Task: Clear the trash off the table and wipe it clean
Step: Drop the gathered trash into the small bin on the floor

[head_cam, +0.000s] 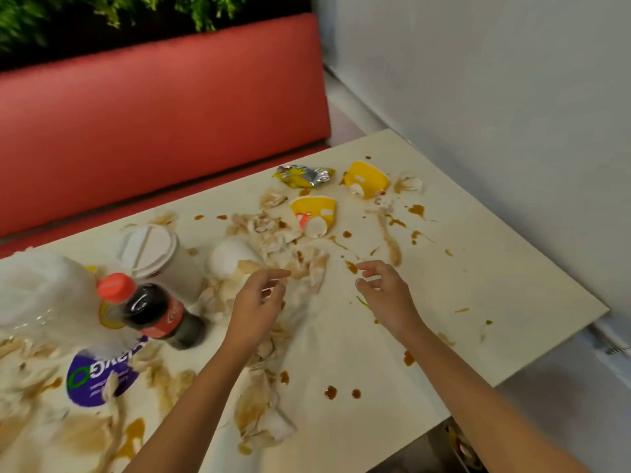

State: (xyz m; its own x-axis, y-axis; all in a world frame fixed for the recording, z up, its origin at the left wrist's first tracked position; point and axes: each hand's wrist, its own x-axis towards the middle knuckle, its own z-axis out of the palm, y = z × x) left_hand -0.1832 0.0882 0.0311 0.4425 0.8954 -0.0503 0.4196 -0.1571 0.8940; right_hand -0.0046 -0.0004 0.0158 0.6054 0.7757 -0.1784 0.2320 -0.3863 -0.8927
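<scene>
Inspecting the table (478, 268), I find left hand (257, 307) and right hand (387, 297) empty, fingers loosely apart. Soiled napkins (276, 238) lie under the left; cola bottle (157, 312) and lidded cup (150, 249) crowd beside; yellow cups (316, 211) beyond.

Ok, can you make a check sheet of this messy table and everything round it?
Surface: cream table, spotted and smeared with brown sauce.
Job's things: stained napkins, a yellow cup on its side, a second yellow cup on its side, foil wrapper, lidded white cup, cola bottle.
Clutter: blurry white thing with a purple label, near left.
Hands: left hand and right hand over the table, fingers loosely curled, holding nothing.
Cables: nothing seen.
Surroundings: red bench, grey wall, green plants.
</scene>
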